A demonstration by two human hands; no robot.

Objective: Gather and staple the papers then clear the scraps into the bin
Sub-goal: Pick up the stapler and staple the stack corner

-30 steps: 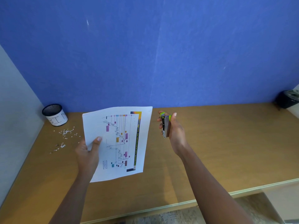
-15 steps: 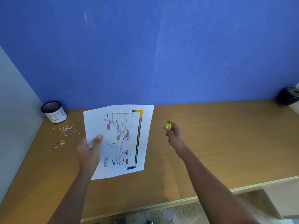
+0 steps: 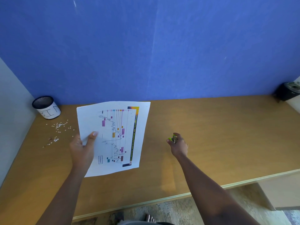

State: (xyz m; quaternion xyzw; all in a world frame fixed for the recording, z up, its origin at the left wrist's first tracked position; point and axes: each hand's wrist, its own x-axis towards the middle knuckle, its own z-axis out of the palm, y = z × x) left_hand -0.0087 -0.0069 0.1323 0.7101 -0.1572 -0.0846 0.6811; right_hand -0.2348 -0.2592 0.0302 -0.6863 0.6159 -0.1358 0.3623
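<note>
The left hand grips the white printed chart papers above the brown wooden counter, the right hand's fingers clasp a small green-and-metal stapler low over it; judged next: clearing white scraps into the labelled mesh bin.

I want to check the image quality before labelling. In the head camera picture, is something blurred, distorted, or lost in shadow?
Head view: the wide lens bends the table edge and spreads the forearms. The right hand and its green stapler are slightly soft. The papers in the left hand print sharply. The scraps and bin are clear; the black object is dim.
</note>
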